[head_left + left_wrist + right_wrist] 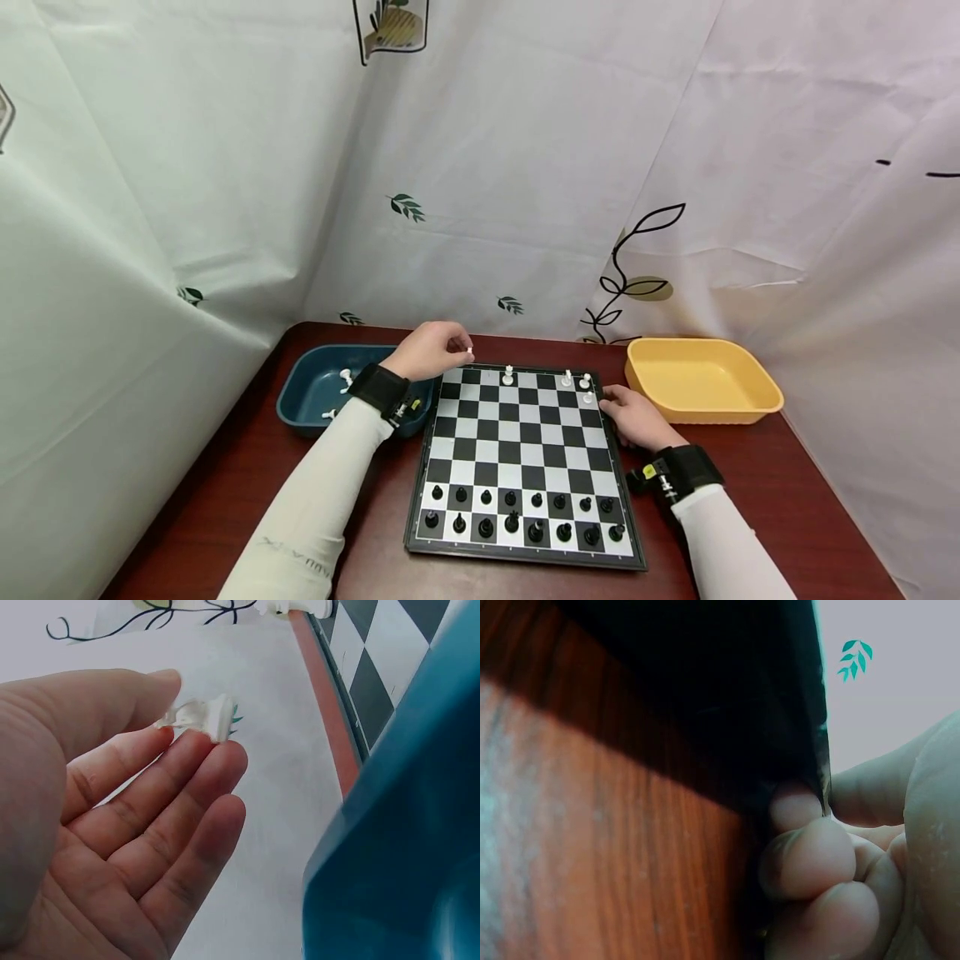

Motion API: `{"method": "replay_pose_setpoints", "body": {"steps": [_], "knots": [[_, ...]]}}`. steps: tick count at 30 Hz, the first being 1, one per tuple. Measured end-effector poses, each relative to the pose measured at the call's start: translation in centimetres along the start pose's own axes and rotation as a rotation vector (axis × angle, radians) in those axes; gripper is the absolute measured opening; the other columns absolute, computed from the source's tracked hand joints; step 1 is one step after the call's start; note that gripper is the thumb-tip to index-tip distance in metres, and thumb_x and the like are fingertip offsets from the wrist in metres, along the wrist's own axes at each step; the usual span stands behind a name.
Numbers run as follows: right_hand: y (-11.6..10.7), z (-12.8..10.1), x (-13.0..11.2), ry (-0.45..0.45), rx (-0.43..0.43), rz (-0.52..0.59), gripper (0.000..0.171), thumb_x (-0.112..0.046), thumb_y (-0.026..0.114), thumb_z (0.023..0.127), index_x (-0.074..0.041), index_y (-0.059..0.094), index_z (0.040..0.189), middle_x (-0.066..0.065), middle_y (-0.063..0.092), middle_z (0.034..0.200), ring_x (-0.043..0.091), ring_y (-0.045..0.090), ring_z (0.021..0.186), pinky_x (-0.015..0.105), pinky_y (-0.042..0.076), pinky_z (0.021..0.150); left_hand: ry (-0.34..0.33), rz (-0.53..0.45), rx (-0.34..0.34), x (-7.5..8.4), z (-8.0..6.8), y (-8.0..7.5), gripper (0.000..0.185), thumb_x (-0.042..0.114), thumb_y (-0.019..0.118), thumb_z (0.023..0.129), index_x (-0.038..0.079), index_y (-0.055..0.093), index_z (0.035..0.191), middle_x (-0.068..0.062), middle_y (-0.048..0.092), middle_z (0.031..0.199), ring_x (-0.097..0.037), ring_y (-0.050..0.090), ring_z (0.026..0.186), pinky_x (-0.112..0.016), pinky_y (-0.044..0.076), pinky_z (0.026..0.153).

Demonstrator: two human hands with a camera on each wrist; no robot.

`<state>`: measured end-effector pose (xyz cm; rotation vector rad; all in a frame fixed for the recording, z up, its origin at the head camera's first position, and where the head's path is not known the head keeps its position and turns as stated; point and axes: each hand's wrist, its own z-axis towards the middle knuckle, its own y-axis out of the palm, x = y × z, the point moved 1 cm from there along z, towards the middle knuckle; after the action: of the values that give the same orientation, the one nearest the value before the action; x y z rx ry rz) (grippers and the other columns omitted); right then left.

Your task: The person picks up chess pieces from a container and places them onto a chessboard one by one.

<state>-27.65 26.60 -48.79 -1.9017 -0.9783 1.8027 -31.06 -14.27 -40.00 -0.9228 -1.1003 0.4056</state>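
Observation:
My left hand [431, 350] is above the board's far left corner, pinching a small white chess piece [210, 718] between thumb and fingertips. The piece's exact kind is hard to tell. The chessboard [521, 432] lies on the table, with several black pieces [512, 522] in two rows along its near side. Along the far side stand a white piece [508, 376] near the middle and three more by the right corner, including a white pawn [588, 398]. At the board's right edge, my right hand [637, 415] grips the rim, thumb on one side and curled fingers [817, 859] on the other.
Left of the board, a blue tray [300, 392] holds some white pieces [346, 377], partly hidden by my left forearm. A yellow tray [701, 379] stands to the far right. Behind the dark red table [378, 508] hangs a white patterned cloth [480, 208].

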Motion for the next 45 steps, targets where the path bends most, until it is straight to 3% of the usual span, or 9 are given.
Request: {"method": "replay_pose_setpoints", "body": {"steps": [9,16,25,33,45], "knots": [[0.0,0.0,0.1,0.014,-0.005,0.009,0.041,-0.018,0.051,0.116,0.007,0.057,0.148,0.008,0.061,0.071,0.023,0.057,0.049,0.041,0.052,0.051,-0.020,0.015,-0.089,0.2,1.1,0.9,0.006,0.016,0.082,0.103,0.014,0.077,0.106,0.002,0.075,0.098,-0.015,0.071,0.093,-0.038,0.060,0.088],[0.0,0.1,0.2,0.019,-0.005,0.003,0.041,-0.018,0.051,0.116,0.006,0.057,0.148,0.008,0.063,0.075,0.023,0.058,0.050,0.041,0.052,0.051,-0.030,0.037,-0.136,0.7,1.9,1.1,0.007,0.016,0.083,0.102,0.014,0.076,0.101,0.002,0.075,0.099,-0.015,0.071,0.093,-0.038,0.059,0.088],[-0.1,0.0,0.2,0.016,-0.005,0.003,0.041,-0.018,0.051,0.116,0.007,0.057,0.148,0.008,0.062,0.074,0.024,0.058,0.050,0.042,0.052,0.051,-0.039,0.075,-0.184,0.1,3.5,1.7,0.010,0.016,0.085,0.099,0.014,0.076,0.099,0.001,0.073,0.096,-0.016,0.068,0.088,-0.038,0.057,0.084],[-0.1,0.0,0.0,0.025,-0.008,0.003,0.041,-0.018,0.051,0.116,0.006,0.057,0.148,0.008,0.063,0.076,0.024,0.058,0.050,0.041,0.052,0.052,-0.044,0.116,-0.238,0.1,3.9,1.9,0.010,0.013,0.088,0.096,0.012,0.077,0.095,-0.001,0.073,0.094,-0.018,0.065,0.084,-0.038,0.055,0.082],[-0.1,0.1,0.1,0.020,-0.009,-0.004,0.040,-0.017,0.051,0.116,0.006,0.057,0.147,0.008,0.063,0.077,0.023,0.059,0.051,0.041,0.052,0.052,-0.055,0.142,-0.252,-0.3,4.1,2.0,0.010,0.011,0.088,0.095,0.011,0.077,0.093,-0.001,0.072,0.091,-0.018,0.062,0.080,-0.037,0.054,0.081]]}}
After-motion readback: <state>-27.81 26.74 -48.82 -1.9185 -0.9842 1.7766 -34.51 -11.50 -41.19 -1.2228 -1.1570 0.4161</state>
